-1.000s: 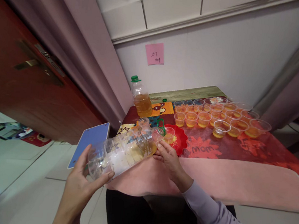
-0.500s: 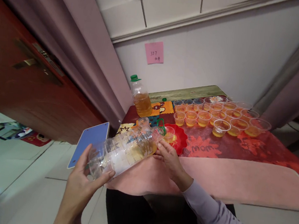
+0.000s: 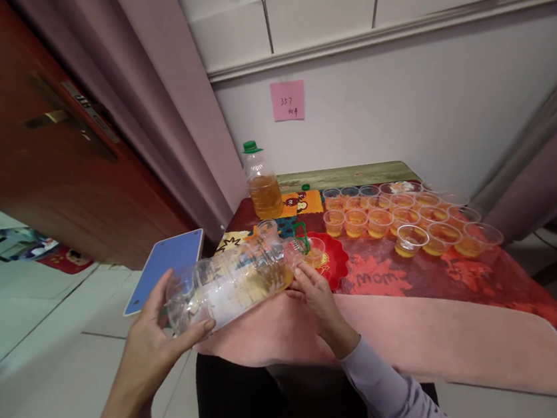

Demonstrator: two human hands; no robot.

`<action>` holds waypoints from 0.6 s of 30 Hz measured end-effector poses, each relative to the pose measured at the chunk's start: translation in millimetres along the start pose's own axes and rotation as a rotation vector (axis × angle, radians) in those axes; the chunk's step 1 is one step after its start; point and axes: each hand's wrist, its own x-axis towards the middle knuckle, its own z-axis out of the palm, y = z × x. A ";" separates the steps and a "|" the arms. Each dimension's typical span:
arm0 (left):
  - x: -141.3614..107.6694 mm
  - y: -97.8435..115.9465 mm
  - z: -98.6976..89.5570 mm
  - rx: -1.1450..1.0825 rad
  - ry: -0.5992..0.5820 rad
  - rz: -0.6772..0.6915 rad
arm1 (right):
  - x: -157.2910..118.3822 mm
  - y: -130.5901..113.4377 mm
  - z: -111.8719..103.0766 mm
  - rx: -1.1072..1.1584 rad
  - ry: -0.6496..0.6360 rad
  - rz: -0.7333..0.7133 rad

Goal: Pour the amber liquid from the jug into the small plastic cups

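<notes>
My left hand (image 3: 158, 336) is wrapped round the base of a clear plastic bottle (image 3: 234, 284), tilted with its neck to the right and a little yellowish liquid near the shoulder. My right hand (image 3: 316, 297) has its fingers closed at the bottle's neck end. Just beyond the mouth, a clear cup (image 3: 314, 250) stands on a red scalloped plate (image 3: 340, 263). A green handle ring (image 3: 300, 235) shows by the neck. Whether liquid is flowing is too small to tell.
Several cups of orange-yellow liquid (image 3: 380, 222) stand in rows at the right. Behind the held bottle is an upright bottle (image 3: 264, 190) with a green cap. A blue board (image 3: 166, 266) sits left of the table; pink cloth (image 3: 445, 339) covers the front edge.
Both hands and the tilted bottle stay nearly in place. The camera view has shifted very slightly.
</notes>
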 end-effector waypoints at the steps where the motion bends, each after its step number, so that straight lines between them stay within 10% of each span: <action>1: 0.1 -0.1 0.3 0.006 0.003 0.009 | 0.1 0.5 -0.3 0.002 0.002 0.002; 18: 0.4 -54.6 31.4 -0.189 -0.083 -0.018 | 15.4 -28.5 -3.3 -0.196 0.009 -0.211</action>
